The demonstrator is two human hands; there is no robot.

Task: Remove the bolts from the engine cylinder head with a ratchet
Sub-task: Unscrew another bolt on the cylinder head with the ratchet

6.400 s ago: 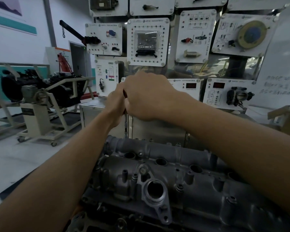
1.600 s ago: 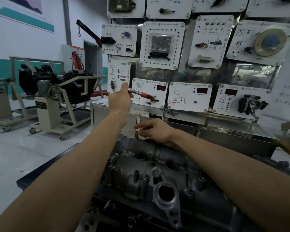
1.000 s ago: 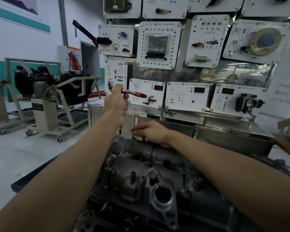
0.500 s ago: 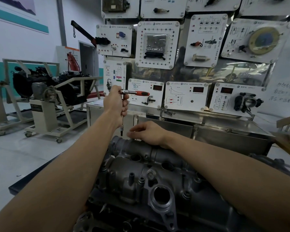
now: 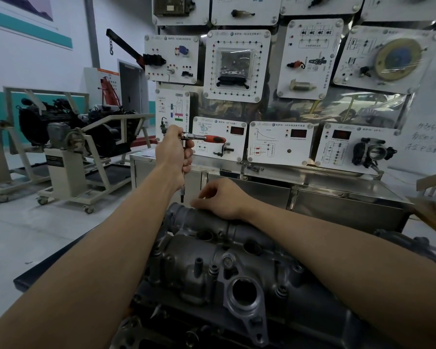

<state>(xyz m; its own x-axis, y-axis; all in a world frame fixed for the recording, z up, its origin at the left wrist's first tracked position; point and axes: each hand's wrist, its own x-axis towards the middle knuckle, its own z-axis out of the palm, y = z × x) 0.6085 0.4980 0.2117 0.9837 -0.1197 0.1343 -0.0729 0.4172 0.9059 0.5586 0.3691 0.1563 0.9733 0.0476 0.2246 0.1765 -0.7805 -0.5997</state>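
Note:
The grey engine cylinder head (image 5: 196, 250) lies in front of me, running away from the camera. My left hand (image 5: 173, 153) grips the vertical extension bar of the ratchet (image 5: 212, 139). The red handle points level to the right, and the socket tip (image 5: 182, 196) hangs just above the far left end of the head. My right hand (image 5: 224, 200) rests on that far end, right of the tip, with fingers curled toward the thumb. Whether they pinch a bolt is hidden. Small bolts (image 5: 214, 268) stand along the head.
A steel cabinet (image 5: 312, 187) with white training panels (image 5: 237, 66) stands directly behind the head. Engines on wheeled stands (image 5: 68, 157) sit on the floor to the left. A dark table edge (image 5: 35, 278) runs at lower left.
The ratchet has swung from tilted to upright in my left hand, its handle now level. My right hand's fingers, earlier stretched toward the head's far end, have curled up.

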